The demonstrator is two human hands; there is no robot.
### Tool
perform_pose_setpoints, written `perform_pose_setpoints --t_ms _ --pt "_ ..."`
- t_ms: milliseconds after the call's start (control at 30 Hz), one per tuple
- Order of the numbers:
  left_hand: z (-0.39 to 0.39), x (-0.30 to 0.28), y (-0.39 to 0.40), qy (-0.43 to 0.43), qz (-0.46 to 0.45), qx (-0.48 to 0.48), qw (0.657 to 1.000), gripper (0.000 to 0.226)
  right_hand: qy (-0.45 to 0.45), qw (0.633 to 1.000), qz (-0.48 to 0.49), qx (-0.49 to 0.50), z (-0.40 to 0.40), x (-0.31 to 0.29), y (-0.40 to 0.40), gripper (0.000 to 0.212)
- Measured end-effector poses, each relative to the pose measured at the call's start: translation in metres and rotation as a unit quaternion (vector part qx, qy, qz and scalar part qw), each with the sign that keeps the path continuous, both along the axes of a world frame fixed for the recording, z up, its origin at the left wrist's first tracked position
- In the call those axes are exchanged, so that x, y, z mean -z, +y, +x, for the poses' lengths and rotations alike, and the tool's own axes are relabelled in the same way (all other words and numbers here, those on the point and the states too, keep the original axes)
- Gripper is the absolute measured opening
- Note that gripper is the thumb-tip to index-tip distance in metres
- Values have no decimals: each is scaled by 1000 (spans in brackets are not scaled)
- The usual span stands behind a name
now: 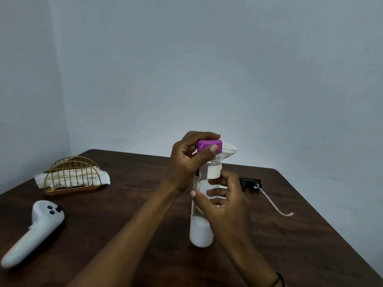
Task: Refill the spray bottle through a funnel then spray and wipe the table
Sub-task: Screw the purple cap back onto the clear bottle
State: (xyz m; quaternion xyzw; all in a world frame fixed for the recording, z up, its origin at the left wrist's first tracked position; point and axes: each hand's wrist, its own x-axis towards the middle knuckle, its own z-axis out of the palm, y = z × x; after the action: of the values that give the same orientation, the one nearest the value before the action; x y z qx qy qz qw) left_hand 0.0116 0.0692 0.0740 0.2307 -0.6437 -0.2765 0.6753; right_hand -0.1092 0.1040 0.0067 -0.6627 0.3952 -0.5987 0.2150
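Right hand at 5 o'clock grips the clear bottle standing mid-tabletop; left hand pinches its purple cap. Twisting hard may tip it. Sprayer head lies at 2 o'clock.

We can read no text, label, brand, number or sign anywhere here: none on the purple cap, the clear bottle or the white controller.
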Motion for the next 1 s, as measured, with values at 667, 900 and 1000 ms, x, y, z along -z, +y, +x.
perform_pose_setpoints --t_ms 667,900,1000 --pt "-6 -3 2 90 113 84 986 58 -41 998 -12 -42 1 2 -2 57" --pt "-3 -1 -1 138 97 157 973 32 -41 999 -17 -28 3 3 -2 64" --pt "-3 -2 3 130 110 151 974 43 -42 998 -31 -29 2 2 -1 60"
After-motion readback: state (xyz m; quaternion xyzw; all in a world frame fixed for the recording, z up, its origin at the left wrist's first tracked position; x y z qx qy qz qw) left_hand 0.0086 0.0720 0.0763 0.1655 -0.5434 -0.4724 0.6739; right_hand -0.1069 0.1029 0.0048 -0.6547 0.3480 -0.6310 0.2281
